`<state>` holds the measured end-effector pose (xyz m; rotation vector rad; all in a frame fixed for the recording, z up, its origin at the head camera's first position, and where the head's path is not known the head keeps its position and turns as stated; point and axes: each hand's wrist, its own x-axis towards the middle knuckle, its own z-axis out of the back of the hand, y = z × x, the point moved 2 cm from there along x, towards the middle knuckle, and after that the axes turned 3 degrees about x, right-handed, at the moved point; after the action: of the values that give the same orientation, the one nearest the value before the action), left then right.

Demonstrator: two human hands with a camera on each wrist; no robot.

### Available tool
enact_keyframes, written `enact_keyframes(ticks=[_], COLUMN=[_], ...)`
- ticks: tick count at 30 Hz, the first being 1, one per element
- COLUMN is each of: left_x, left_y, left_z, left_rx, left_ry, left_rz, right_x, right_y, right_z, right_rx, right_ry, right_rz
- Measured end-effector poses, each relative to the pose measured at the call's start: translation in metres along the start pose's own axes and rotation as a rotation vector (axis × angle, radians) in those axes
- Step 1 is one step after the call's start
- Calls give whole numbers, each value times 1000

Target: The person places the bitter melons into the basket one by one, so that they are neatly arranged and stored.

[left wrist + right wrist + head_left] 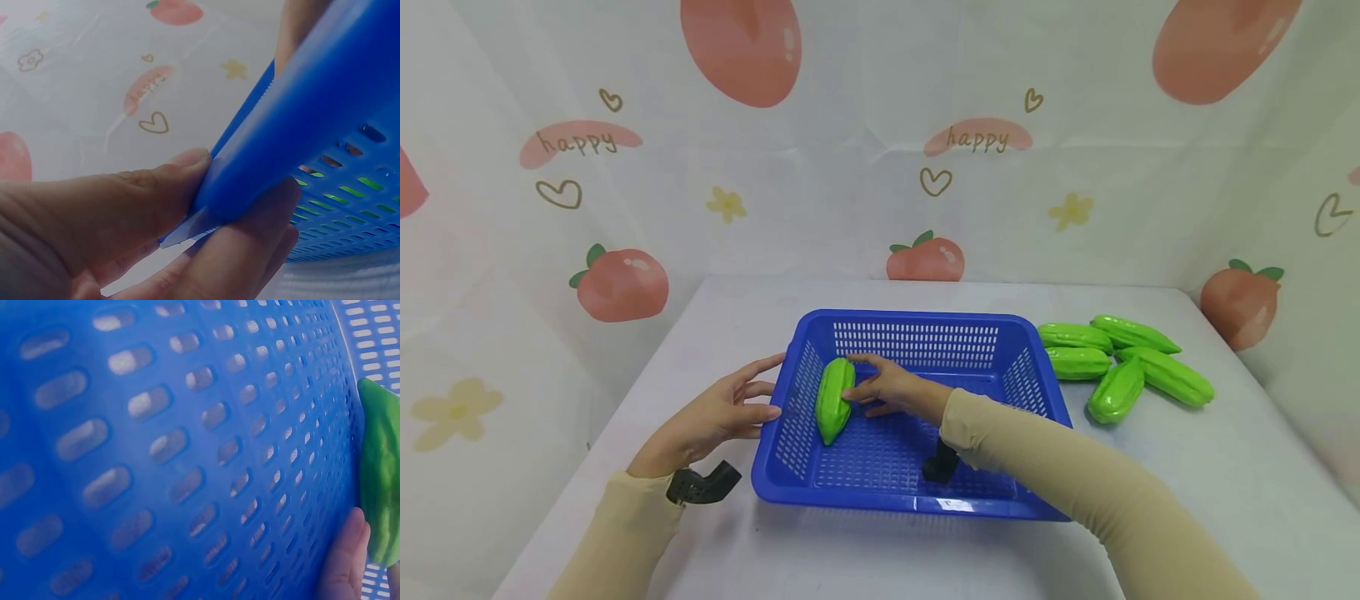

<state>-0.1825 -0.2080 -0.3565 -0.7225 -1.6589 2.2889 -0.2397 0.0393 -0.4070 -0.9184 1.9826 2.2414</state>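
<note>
A blue plastic basket (917, 502) with slotted walls stands on the table. My left hand (718, 417) is at its left side; in the left wrist view, the thumb (156, 200) and fingers pinch the basket's rim (250, 156). Inside, a glossy green bitter melon (832, 404) lies lengthwise along the left wall. My right hand (895, 387) reaches into the basket beside it, thumb and index fingertips at the melon's side and far end, fingers fairly straight. The right wrist view shows fingertips (350, 550) by the lower end of the melon (381, 475).
Several more green bitter melons (1165, 375) lie on the white table (1225, 475) right of the basket, the nearest ones close to its right wall. A printed white cloth (835, 183) hangs behind the table. Black wrist cameras (703, 483) sit on both wrists.
</note>
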Motion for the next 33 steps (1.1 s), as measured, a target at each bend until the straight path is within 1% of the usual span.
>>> enact_keyframes(ticks=[15, 24, 30, 33], left_x=[-1, -1, 0, 0], left_y=[0, 1, 1, 1], left_z=[0, 1, 1, 1], left_rx=[-16, -3, 9, 13], left_ry=[14, 3, 2, 3], left_rz=[-8, -6, -3, -3], right_x=[1, 0, -5, -10], right_y=[-1, 4, 9, 11], right_z=[0, 1, 8, 13], right_rx=[16, 33, 4, -18], right_ry=[11, -14, -43, -35], right_rz=[4, -17, -31, -28])
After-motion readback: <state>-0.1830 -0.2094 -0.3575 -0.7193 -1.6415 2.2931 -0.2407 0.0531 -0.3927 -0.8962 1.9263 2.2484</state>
